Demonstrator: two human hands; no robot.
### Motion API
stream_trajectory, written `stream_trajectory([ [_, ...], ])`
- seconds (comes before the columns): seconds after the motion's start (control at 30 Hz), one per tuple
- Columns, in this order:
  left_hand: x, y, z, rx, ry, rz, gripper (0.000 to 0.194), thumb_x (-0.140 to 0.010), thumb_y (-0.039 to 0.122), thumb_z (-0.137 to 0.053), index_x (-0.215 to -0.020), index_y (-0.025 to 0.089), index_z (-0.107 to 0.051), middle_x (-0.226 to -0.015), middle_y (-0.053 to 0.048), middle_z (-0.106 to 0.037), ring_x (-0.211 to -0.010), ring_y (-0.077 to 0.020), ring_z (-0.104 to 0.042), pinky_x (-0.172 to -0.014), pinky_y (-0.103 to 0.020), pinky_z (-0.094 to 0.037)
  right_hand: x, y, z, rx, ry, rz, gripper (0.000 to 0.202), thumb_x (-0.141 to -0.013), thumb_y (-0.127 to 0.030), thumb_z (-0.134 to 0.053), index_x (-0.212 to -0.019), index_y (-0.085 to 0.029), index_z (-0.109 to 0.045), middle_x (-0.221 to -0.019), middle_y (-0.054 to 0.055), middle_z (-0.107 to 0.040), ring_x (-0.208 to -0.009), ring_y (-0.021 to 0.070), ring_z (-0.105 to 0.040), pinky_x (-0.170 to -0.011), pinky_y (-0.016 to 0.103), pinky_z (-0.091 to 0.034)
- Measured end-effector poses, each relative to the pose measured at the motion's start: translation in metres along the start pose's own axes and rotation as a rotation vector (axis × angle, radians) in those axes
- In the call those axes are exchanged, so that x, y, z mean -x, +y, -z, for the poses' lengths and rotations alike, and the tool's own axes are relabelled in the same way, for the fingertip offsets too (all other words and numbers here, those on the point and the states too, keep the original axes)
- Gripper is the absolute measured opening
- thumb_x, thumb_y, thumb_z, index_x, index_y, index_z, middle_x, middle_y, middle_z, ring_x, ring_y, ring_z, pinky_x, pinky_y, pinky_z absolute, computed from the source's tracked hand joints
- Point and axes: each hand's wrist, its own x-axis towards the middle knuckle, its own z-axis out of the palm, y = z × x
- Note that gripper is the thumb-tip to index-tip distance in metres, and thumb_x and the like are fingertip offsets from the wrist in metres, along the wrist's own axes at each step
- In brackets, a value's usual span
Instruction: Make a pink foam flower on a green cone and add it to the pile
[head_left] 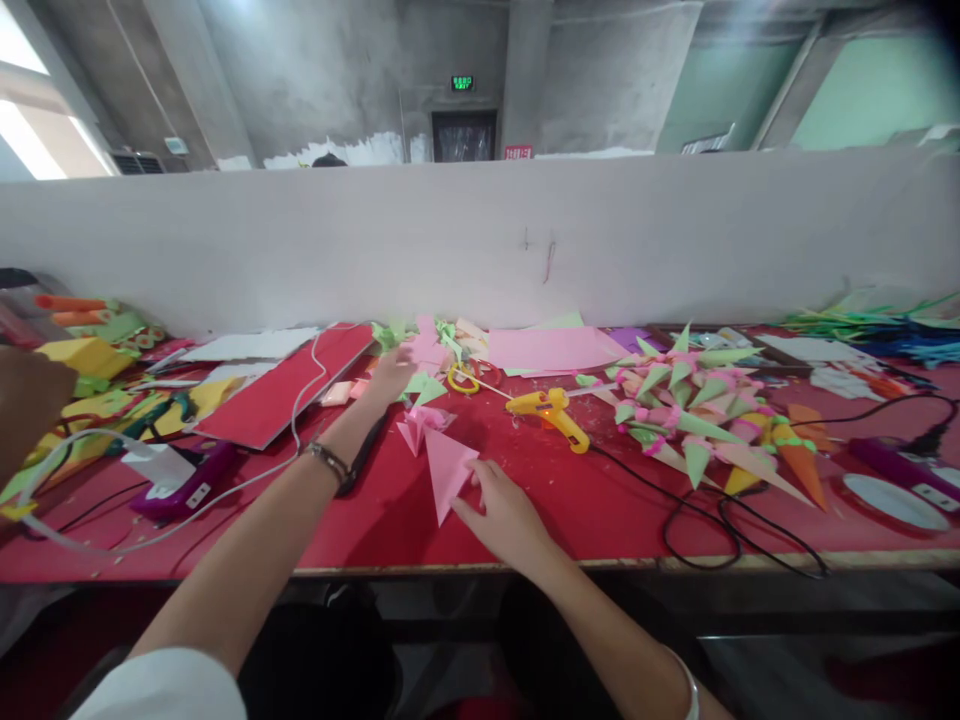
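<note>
My right hand (510, 515) is at the near middle of the table, thumb and fingers closed along the right edge of a pink paper triangle (448, 472). Just behind the triangle lies a small pink paper piece with a crinkled top (421, 425). My left hand (391, 373) reaches farther out, beside light green crepe paper (388, 337) and pink paper scraps (429, 350). Its fingers are blurred, and whether they hold anything is unclear. Right of both hands a yellow glue gun (551, 412) lies on its side. Yellow-handled scissors (463, 378) rest between the scraps and the gun.
Green and pink paper cones (690, 400) are heaped at right, near a black cord (667, 505) and a round white lid (896, 500). A red board (281, 390), white cable (311, 365) and purple power strip (184, 490) lie left. A white partition (337, 240) stands behind.
</note>
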Motion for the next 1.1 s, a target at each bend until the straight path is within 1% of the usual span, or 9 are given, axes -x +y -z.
stream_trajectory([
  [0.1,0.043,-0.003,0.002,-0.159,-0.203,-0.120,0.019,-0.069,0.021,-0.061,-0.087,0.015,-0.062,-0.089,-0.004,-0.060,-0.079,-0.0167,-0.057,-0.080,-0.034,-0.044,-0.005,-0.001,-0.001,0.052,0.003,-0.040,0.052,-0.076,-0.036,-0.049,-0.123,-0.016,-0.037,-0.116,0.014,-0.047,-0.099,0.0244,-0.053,-0.078,0.033,-0.042],
  [0.17,0.075,-0.007,0.004,-0.267,-0.292,-0.207,0.026,-0.068,0.023,-0.059,-0.093,0.019,-0.061,-0.093,-0.004,-0.059,-0.084,-0.0183,-0.057,-0.084,-0.035,-0.042,-0.010,-0.002,-0.001,0.094,0.001,-0.069,0.058,-0.076,-0.040,-0.048,-0.127,-0.016,-0.033,-0.121,0.015,-0.042,-0.100,0.0260,-0.053,-0.075,0.033,-0.043],
  [0.3,0.124,-0.025,0.004,-0.495,-0.299,-0.258,0.039,-0.072,0.023,-0.051,-0.109,0.013,-0.051,-0.111,-0.014,-0.052,-0.096,-0.0244,-0.054,-0.084,-0.039,-0.042,-0.021,-0.008,-0.003,0.204,-0.025,-0.110,0.065,-0.074,-0.050,-0.047,-0.125,-0.014,-0.034,-0.123,0.016,-0.040,-0.097,0.0284,-0.055,-0.067,0.033,-0.044],
  [0.4,0.144,-0.038,0.000,-0.551,-0.290,-0.223,0.044,-0.073,0.018,-0.047,-0.116,0.013,-0.041,-0.107,-0.014,-0.055,-0.094,-0.0224,-0.056,-0.083,-0.039,-0.043,-0.026,-0.013,-0.007,0.245,-0.021,-0.122,0.057,-0.074,-0.047,-0.048,-0.119,-0.013,-0.039,-0.116,0.016,-0.043,-0.093,0.0282,-0.056,-0.064,0.033,-0.044],
  [0.57,0.161,-0.040,-0.010,-0.367,-0.277,-0.236,0.046,-0.076,0.016,-0.043,-0.120,0.013,-0.034,-0.099,-0.012,-0.060,-0.091,-0.0197,-0.058,-0.084,-0.037,-0.044,-0.026,-0.018,-0.011,0.243,-0.020,-0.110,0.040,-0.073,-0.033,-0.053,-0.108,-0.018,-0.045,-0.111,0.011,-0.046,-0.091,0.0242,-0.057,-0.064,0.030,-0.044],
  [0.73,0.168,-0.035,-0.020,-0.529,-0.194,-0.249,0.060,-0.072,0.026,-0.054,-0.123,0.009,-0.030,-0.117,-0.020,-0.049,-0.109,-0.0271,-0.048,-0.088,-0.042,-0.041,-0.030,-0.014,-0.007,0.191,-0.021,-0.107,0.045,-0.068,-0.032,-0.058,-0.108,-0.014,-0.047,-0.110,0.015,-0.048,-0.091,0.0268,-0.057,-0.066,0.033,-0.044],
  [0.87,0.172,-0.037,-0.031,-0.678,-0.111,-0.250,0.071,-0.069,0.036,-0.059,-0.126,0.008,-0.027,-0.115,-0.021,-0.050,-0.111,-0.0311,-0.045,-0.084,-0.044,-0.042,-0.036,-0.006,-0.009,0.103,0.013,-0.063,0.040,-0.073,-0.024,-0.054,-0.110,-0.013,-0.046,-0.110,0.015,-0.051,-0.099,0.0247,-0.054,-0.077,0.034,-0.043],
  [0.97,0.170,-0.037,-0.037,-0.705,-0.052,-0.271,0.067,-0.074,0.037,-0.053,-0.126,0.005,-0.027,-0.114,-0.023,-0.050,-0.108,-0.0303,-0.048,-0.082,-0.041,-0.043,-0.038,-0.004,-0.011,0.011,0.025,0.017,0.042,-0.078,-0.016,-0.044,-0.119,-0.014,-0.037,-0.111,0.012,-0.054,-0.100,0.0168,-0.054,-0.080,0.028,-0.042],
  [1.1,0.163,-0.036,-0.034,-0.644,-0.032,-0.183,0.053,-0.079,0.030,-0.044,-0.124,0.006,-0.030,-0.105,-0.021,-0.056,-0.093,-0.0268,-0.057,-0.071,-0.036,-0.046,-0.032,-0.007,-0.003,-0.073,-0.013,0.156,0.053,-0.083,-0.015,-0.035,-0.132,-0.015,-0.015,-0.102,0.006,-0.060,-0.087,0.0100,-0.058,-0.078,0.024,-0.044],
])
